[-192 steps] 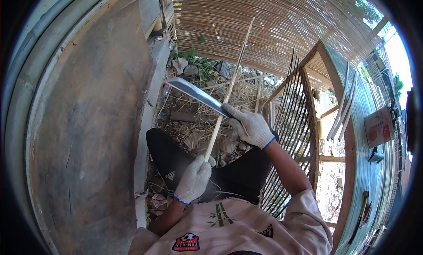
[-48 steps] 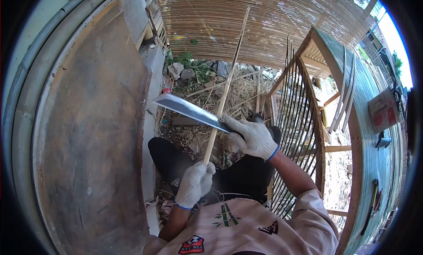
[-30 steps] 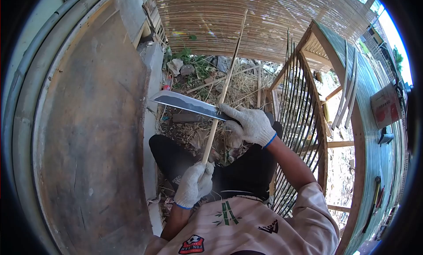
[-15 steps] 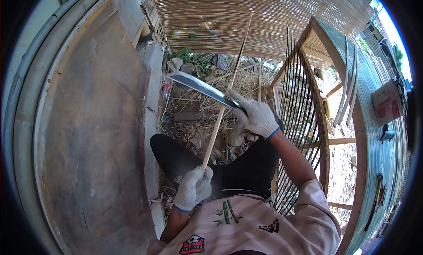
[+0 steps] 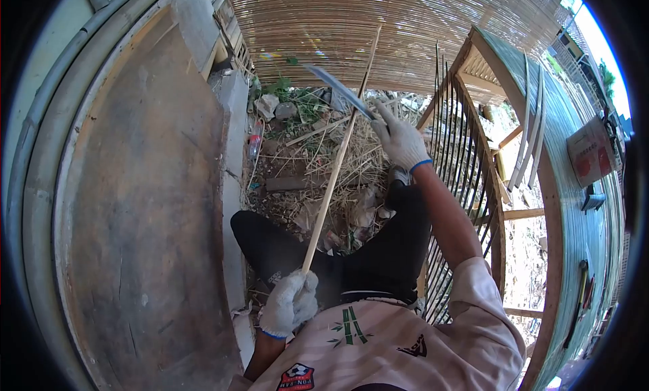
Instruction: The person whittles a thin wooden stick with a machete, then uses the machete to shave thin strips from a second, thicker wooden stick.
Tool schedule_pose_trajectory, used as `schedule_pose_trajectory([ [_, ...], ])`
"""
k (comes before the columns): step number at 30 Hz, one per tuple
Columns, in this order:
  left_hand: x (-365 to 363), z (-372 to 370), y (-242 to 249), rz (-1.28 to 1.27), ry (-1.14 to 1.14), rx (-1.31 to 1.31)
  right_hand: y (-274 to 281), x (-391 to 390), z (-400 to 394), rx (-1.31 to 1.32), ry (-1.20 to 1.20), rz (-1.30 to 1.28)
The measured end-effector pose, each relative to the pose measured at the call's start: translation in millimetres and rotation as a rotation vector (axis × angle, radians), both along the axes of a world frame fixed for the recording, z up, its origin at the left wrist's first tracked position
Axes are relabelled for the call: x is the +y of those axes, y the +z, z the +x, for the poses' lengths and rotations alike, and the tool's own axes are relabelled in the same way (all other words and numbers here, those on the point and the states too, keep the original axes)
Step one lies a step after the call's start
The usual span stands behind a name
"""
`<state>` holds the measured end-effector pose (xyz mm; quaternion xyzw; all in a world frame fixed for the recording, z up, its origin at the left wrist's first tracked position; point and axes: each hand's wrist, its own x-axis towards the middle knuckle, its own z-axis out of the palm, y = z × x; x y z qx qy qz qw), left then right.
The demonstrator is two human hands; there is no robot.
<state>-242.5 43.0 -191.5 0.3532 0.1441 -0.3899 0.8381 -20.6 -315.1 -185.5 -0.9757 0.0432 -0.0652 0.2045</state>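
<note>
My left hand (image 5: 289, 304), in a white knit glove, grips the near end of a long thin bamboo strip (image 5: 336, 164) that slants up and away from me. My right hand (image 5: 400, 139), also gloved, holds a broad-bladed knife (image 5: 337, 89) far out along the strip. The blade lies across the strip near its upper part and points left. My legs in dark trousers (image 5: 365, 256) are below the strip.
A large round wooden board (image 5: 135, 202) fills the left. A woven bamboo screen (image 5: 378, 33) stands ahead. To the right stand a frame of thin bamboo slats (image 5: 466, 168) and a wooden bench (image 5: 574, 208) with tools. Shavings and litter (image 5: 318, 168) cover the ground.
My right hand has pushed the knife up and away along the strip, from near the middle to the far part. My left hand has kept its grip and sunk slightly.
</note>
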Motion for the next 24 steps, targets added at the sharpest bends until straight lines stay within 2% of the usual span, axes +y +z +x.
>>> schedule_pose_trajectory([
  [2,14,-7,7,0.011,-0.005,0.028,-15,-32,13,-0.134,-0.11,0.08],
  [4,9,-15,12,0.038,-0.064,-0.002,-10,-28,-1,-0.202,-0.087,0.25],
  [6,-7,-7,4,0.044,-0.029,0.003,-23,-16,-17,-0.277,-0.018,0.359],
  [7,-14,0,0,0.069,-0.011,-0.048,-1,7,-35,-0.126,-0.049,0.656],
  [10,-24,14,-4,0.077,0.003,-0.096,3,39,-59,0.009,-0.025,0.842],
  [14,-24,20,-1,0.068,-0.034,-0.131,12,67,-65,-0.016,0.082,0.929],
  [17,-28,19,-6,0.053,-0.052,-0.19,14,75,-59,-0.013,0.138,0.758],
  [21,-34,19,-4,0.097,-0.097,-0.246,17,81,-55,-0.029,0.14,0.755],
  [23,-33,20,-2,0.104,-0.118,-0.309,13,86,-51,0.007,0.098,0.987],
  [24,-32,23,-2,0.073,-0.111,-0.36,17,88,-50,0.005,0.106,0.985],
])
